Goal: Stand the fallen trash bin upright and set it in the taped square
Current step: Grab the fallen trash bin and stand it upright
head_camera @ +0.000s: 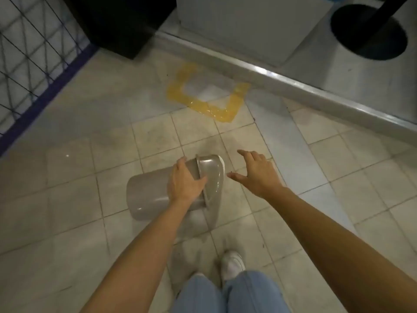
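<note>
Okay, grey trash bin (149, 193) lies on its side on the tiled floor (338, 177), centre frame, base pointing toward 8 o'clock and lidded top toward 2 o'clock. The swing lid (212, 175) is still attached, glossy, facing right. Left hand (186, 181) is laid over the bin's upper body right at the rim, fingers curled over the top edge and thumb down across the lid seam, so it is gripping the bin. Right hand (257, 170) hovers at the bin's 3 o'clock, just beside the lid but apart from it, fingers spread wide, palm down, holding nothing. The yellow taped square (198, 102) sits on the floor at the bin's 12 o'clock, well apart from it; three sides show, the far side open toward a metal threshold strip (282, 82) running diagonally. Nothing stands inside the tape. Wire mesh panel (29, 59) with a blue frame at 10 o'clock of the frame, a dark box (117, 21) at 11 o'clock, a round black base (370, 32) at 1 o'clock. At 6 o'clock, blue jeans (225, 294) and one white shoe (232, 263).
</note>
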### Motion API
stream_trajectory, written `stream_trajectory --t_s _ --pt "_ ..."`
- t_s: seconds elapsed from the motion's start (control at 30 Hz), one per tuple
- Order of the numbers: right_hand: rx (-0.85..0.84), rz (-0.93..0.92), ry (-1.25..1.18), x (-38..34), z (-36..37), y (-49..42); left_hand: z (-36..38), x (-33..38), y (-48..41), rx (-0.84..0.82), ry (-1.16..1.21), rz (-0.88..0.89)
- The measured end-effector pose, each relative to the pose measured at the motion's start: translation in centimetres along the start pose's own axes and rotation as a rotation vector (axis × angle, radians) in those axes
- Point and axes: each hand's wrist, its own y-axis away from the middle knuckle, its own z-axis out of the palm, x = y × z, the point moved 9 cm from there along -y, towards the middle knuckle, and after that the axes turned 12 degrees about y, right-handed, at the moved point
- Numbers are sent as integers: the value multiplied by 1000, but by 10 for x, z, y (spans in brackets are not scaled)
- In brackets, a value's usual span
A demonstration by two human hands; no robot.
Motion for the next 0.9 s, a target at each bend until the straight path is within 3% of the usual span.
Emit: stream_trajectory --t_s 0.37,0.67,0.9 --pt "-85 -15 -129 26 127 -86 79 -68 -80 19 20 -83" --pt "-244 -95 -228 6 155 -101 90 -70 -97 -35 60 -41" --pt "-224 -100 -289 4 151 -104 91 -72 -94 -111 104 -47"
